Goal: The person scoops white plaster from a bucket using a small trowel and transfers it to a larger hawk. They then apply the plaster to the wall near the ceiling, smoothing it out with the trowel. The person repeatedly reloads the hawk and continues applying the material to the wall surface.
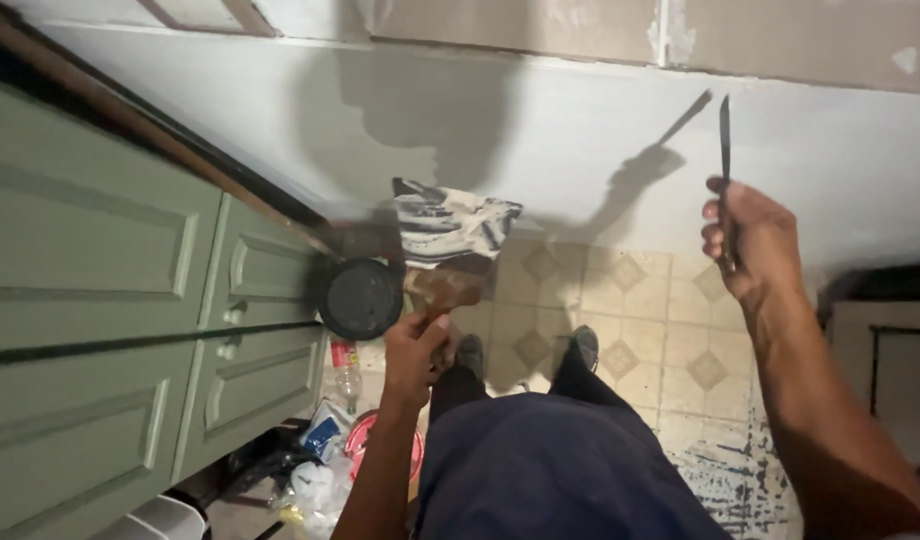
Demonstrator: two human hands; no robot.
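Observation:
My left hand (pixel 416 352) grips the wooden handle of a wide trowel-like board (pixel 450 232) smeared with white filler, held out over the floor in front of me. My right hand (pixel 748 236) is raised near the pale wall (pixel 580 130) and holds a thin flat blade (pixel 725 135) that points upward, seen edge-on. The blade stands a little off the wall and throws a shadow on it. My dark trousers (pixel 550 460) and shoes (pixel 525 352) show below.
Green panelled cabinets (pixel 120 300) run along the left. A round black lid or pan (pixel 360 298) lies on the patterned tile floor (pixel 640 320), with a plastic bottle (pixel 347 372), a red bucket rim (pixel 365 440) and bags nearby. A dark unit (pixel 895 330) stands at right.

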